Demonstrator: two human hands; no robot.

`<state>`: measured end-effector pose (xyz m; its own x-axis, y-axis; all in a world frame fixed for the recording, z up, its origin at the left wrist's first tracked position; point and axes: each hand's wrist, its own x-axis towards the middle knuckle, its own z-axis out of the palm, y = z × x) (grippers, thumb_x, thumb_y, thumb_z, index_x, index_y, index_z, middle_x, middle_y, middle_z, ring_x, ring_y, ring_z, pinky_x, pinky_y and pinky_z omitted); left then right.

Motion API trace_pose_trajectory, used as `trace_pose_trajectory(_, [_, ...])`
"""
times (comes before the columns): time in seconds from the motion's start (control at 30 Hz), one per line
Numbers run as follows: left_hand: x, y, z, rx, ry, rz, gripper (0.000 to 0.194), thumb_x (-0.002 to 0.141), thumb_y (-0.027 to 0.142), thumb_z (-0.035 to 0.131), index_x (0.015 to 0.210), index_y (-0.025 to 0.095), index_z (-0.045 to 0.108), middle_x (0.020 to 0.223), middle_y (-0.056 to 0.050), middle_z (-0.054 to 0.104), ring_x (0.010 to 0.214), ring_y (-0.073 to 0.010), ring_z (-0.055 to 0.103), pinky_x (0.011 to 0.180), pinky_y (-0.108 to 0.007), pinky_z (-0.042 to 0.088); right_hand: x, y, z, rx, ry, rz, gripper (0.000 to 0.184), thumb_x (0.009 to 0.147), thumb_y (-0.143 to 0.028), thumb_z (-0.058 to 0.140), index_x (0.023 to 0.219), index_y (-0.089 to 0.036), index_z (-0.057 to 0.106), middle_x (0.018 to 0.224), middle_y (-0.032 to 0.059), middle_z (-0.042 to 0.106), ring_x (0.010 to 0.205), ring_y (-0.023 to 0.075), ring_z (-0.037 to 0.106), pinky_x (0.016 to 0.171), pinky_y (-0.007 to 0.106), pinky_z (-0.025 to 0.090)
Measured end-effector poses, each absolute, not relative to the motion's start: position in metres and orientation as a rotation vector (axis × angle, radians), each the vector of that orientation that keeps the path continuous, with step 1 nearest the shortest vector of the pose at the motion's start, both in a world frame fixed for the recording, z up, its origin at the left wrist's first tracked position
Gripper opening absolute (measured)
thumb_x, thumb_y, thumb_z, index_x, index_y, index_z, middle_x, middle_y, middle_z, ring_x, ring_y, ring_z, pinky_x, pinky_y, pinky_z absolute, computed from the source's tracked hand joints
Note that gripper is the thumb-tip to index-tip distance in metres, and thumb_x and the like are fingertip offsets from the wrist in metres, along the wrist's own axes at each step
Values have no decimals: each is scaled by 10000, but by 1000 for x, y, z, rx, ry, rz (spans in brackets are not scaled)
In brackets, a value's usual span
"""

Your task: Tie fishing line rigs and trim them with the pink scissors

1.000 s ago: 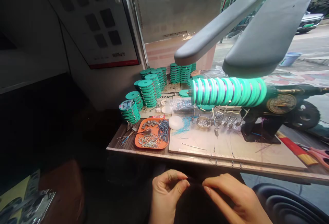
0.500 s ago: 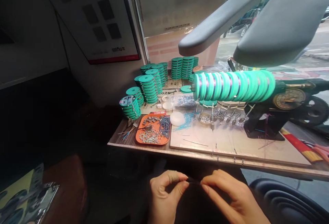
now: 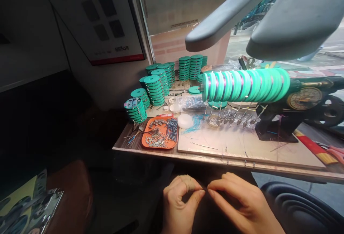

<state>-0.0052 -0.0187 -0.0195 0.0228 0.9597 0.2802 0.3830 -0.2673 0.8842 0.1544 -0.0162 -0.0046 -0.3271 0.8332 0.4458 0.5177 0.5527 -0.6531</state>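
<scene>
My left hand (image 3: 182,200), with a tan bandage (image 3: 187,182) round one finger, pinches thumb and forefinger together in front of the table edge. Close to its right, my right hand (image 3: 236,200) makes a similar pinch, the fingertips of both almost meeting. A thin line runs between them, too fine and dark to follow now. Above, on the table, an orange tray (image 3: 147,143) holds grey sinkers, dark blue pieces and small metal fittings. A row of green foam spools (image 3: 244,85) sits on the spindle of a black winding machine (image 3: 276,126), with small weighted rigs hanging below.
Stacks of green spools (image 3: 153,92) stand at the back left. A white round lid (image 3: 185,121) lies on a pale board (image 3: 199,144). Pink-handled scissors (image 3: 335,152) are at the right edge. A grey lamp (image 3: 225,22) overhangs the table; black stacked tubs (image 3: 292,205) sit below right.
My left hand has moved right, narrowing the gap between the two pinches. The right hand has shifted slightly. The whole view has moved a little.
</scene>
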Motion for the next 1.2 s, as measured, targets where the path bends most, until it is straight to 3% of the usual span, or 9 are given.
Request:
trace_pose_trajectory(0.87, [-5,-19,-15,1860,1394,1264,167,637,20,614,553,164,621,603,-37,602,600,-169,583,541,-247,467,145,-17,-9,-1074,-2124,549,165,832,-138,434,772,-188,580,639,15,587,572,122,566,518,212,447])
trace_pose_trajectory(1.1, [-5,-21,-25,1548,1487,1160,80,644,138,662,628,205,702,603,-11,702,564,-162,642,559,-211,502,172,1,5,-1188,-1943,203,162,834,-186,451,770,-185,600,652,22,634,577,133,601,537,224,466])
trace_pose_trajectory(1.2, [-3,-21,-30,1357,1559,1172,142,597,157,682,719,218,718,555,9,685,547,-166,634,578,-228,506,201,20,12,-1368,-1863,109,203,835,-271,453,731,-198,611,684,29,670,605,160,626,545,252,472])
